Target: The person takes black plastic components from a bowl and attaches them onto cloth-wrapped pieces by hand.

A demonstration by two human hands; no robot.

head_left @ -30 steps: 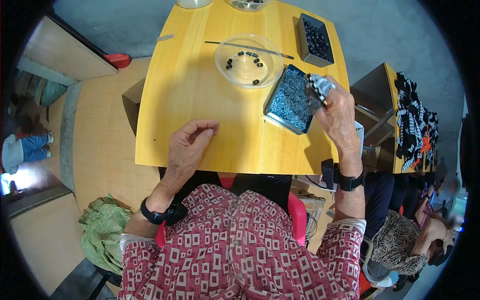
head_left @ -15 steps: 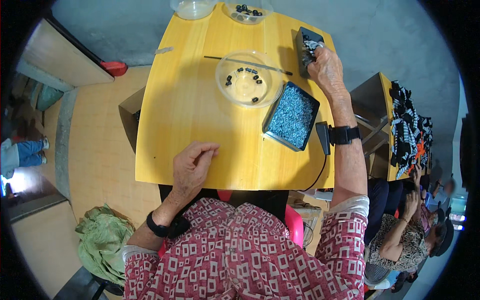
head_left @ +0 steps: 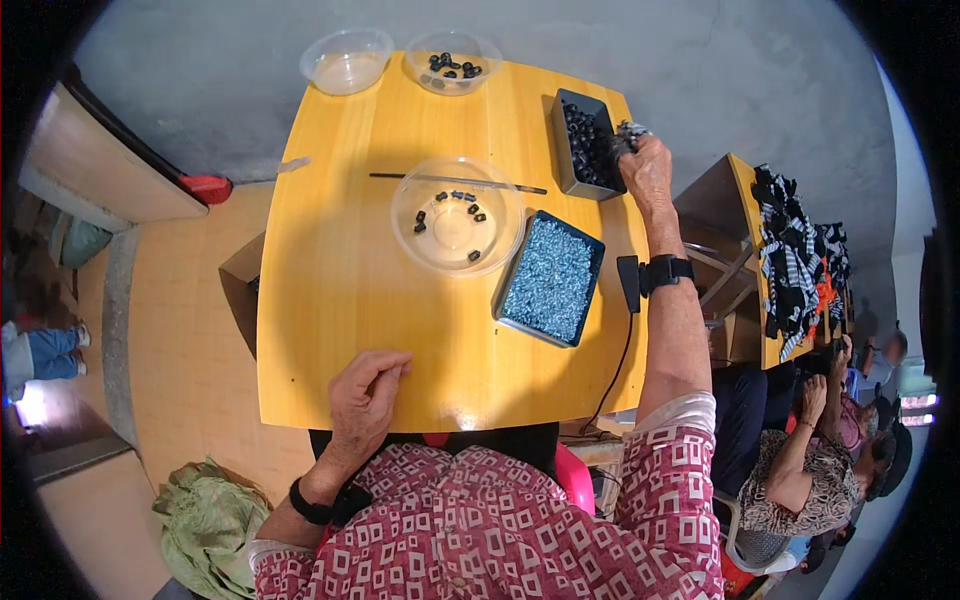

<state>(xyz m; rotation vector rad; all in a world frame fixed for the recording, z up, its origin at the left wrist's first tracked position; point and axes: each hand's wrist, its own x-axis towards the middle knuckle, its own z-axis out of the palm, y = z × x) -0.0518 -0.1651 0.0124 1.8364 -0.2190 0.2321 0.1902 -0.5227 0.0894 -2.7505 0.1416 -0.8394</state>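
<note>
My right hand (head_left: 645, 172) is closed on a small crumpled black-and-white striped cloth (head_left: 630, 138). It is at the right rim of a dark box (head_left: 577, 185) filled with round black pieces (head_left: 585, 135). My left hand (head_left: 364, 398) is by the front edge of the yellow table, its fingers curled together with nothing visible in them. Between the hands, a clear round bowl (head_left: 455, 262) holds several small black pieces (head_left: 474, 256). A thin dark rod (head_left: 380, 176) lies across its far rim. Right of this bowl is a black tray (head_left: 500, 310) full of shiny blue beads (head_left: 550, 280).
At the table's (head_left: 320, 270) far edge are an empty clear bowl (head_left: 347, 72) and another bowl (head_left: 452, 88) with black pieces. A black device (head_left: 629, 283) with a cable sits near my right wrist. Striped cloths (head_left: 790, 255) cover a table at right, where other people (head_left: 800, 480) sit.
My right hand has drawn the striped cloth out to the box's right rim, uncovering the black pieces inside. The view has shifted, showing more beyond the table. My left hand stays curled near the front edge.
</note>
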